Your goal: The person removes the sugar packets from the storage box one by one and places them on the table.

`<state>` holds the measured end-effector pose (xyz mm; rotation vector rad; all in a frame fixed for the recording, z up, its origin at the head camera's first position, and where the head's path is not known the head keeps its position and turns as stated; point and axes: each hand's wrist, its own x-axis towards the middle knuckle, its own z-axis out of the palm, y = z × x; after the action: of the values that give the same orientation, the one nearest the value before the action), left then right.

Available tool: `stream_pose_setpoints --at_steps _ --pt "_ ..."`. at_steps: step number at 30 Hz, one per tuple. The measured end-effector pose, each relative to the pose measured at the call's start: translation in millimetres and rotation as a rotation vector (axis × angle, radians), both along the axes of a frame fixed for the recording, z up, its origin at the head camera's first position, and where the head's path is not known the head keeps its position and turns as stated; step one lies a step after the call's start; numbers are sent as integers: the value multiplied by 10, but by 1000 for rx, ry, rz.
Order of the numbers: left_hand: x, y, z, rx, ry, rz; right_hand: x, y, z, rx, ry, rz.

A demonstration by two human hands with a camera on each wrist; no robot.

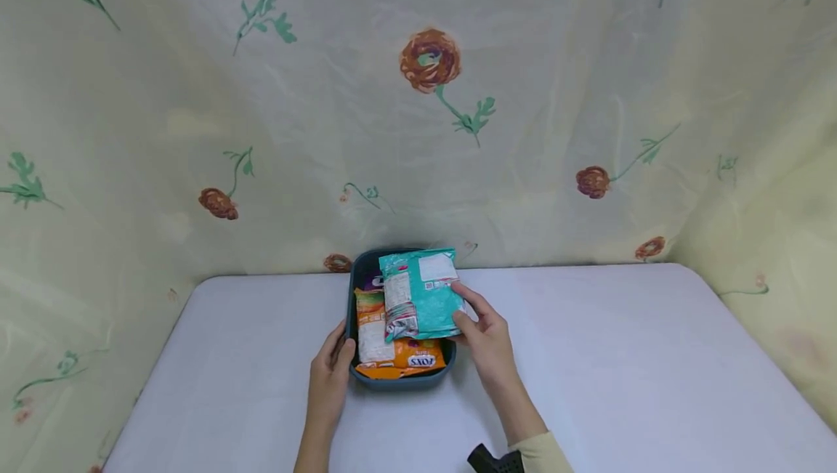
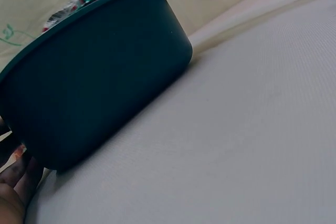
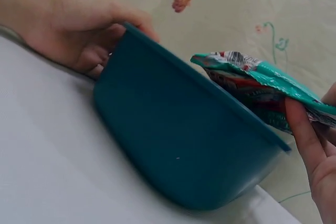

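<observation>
A dark teal plastic bin (image 1: 400,384) stands on the table with several snack packets inside. My left hand (image 1: 329,378) holds the bin's left side, its thumb at the rim; the right wrist view shows that hand (image 3: 89,30) too. Between thumb and fingers, my right hand (image 1: 487,338) pinches the right edge of a turquoise packet (image 1: 431,306). This packet lies tilted over the bin's top and reaches past its right rim. Beneath it sits an orange packet (image 1: 374,335) lettered FOX'S. A purple packet (image 1: 374,283) shows only partly behind them.
The table (image 1: 621,357) has a white cover. A pale flowered cloth (image 1: 523,95) hangs behind it and along both sides. Near my right sleeve (image 1: 543,451) a black device (image 1: 493,460) is partly in view.
</observation>
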<state>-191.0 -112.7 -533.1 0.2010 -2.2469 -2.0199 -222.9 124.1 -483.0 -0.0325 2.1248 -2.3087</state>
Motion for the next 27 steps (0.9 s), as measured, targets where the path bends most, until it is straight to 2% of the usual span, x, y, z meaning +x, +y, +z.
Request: stream_pose_setpoints --at_steps 13,20,27 --pt "-23 -15 66 -19 9 12 -127 234 82 -13 -3 -80" --pt "17 -6 29 1 -27 4 -91 330 36 -34 -17 -85" --pt "12 0 18 3 -19 1 -86 361 27 -62 -16 -84"
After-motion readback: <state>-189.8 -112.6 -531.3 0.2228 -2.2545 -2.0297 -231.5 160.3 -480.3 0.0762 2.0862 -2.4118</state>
